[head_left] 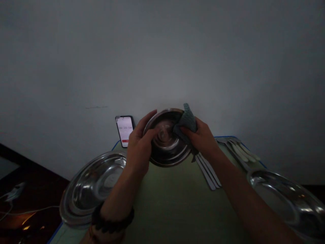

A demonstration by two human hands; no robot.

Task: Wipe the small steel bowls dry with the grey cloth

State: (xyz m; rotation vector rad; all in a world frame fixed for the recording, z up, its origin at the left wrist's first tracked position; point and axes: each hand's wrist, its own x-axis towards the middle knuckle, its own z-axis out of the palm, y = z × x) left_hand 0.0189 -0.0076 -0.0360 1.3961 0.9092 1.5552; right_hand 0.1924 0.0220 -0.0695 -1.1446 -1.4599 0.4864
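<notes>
A shiny metal bowl (169, 154) is held up over the table, tilted so that its inside faces me. My left hand (139, 145) grips its left rim, the thumb reaching over the inner side and the fingers behind. In my right hand (204, 139) is a bunched grey-green cloth (188, 120), pressed against the bowl's right rim and inner wall. The right fingers are partly hidden by the cloth. Below that hand lie several metal cutlery handles (207, 169), their far ends covered by the cloth and hand.
A larger metal basin (76, 189) stands at the table's left, another metal bowl (286, 189) at the right. Light-handled cutlery (241, 150) lies at the back right. A phone (125, 130) showing a timer leans on the wall (162, 61). The green table (165, 206) has a blue edge.
</notes>
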